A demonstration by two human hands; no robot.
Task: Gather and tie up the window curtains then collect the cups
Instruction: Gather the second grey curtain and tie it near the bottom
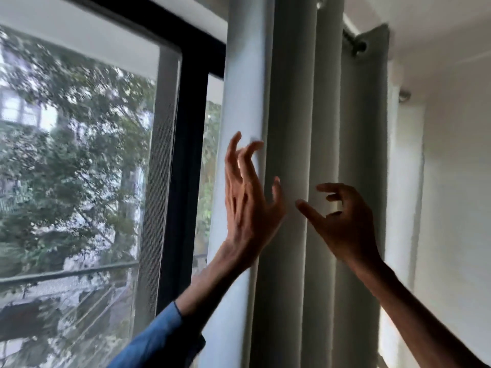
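Here, the window (79, 155) fills the left of your view. Just right of it hangs the curtain (289, 102), bunched into tall folds whose long axis runs straight down from the rod (353, 41). Your left hand (247, 203) is spread with loosely bent fingers at the leftmost fold and your right hand (345, 221) hovers empty and half-curled before the right folds, so the fabric lies between them, ungripped; no cups show.

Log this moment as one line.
stage: curtain gathering | left hand: open, fingers spread at curtain | right hand: loosely curled, holding nothing | curtain: bunched, untied
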